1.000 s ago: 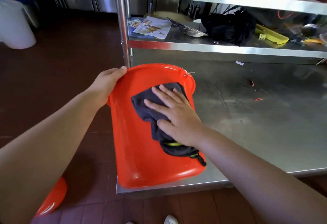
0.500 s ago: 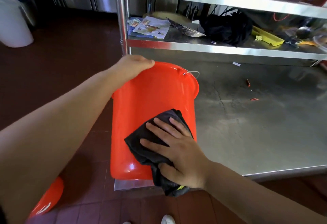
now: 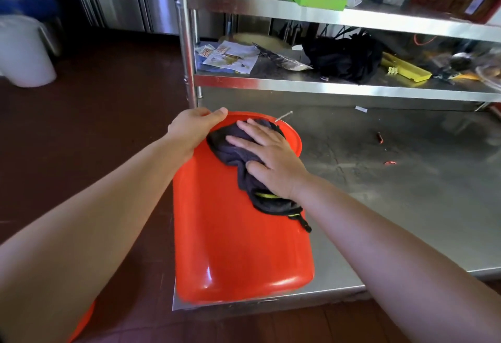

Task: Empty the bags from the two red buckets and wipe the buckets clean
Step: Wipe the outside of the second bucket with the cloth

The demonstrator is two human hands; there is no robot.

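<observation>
Two bare forearms enter from lower left and lower right of frame, no sleeves visible up to frame edge. Left hand (image 3: pixel 193 131) upper centre: no glove, no ring, no watch or band at wrist. Right hand (image 3: pixel 267 157) centre: likewise bare, no jewellery, short nails on the fingers (image 3: pixel 244 125). No markings seen on either arm. Rest of body outside frame.
</observation>
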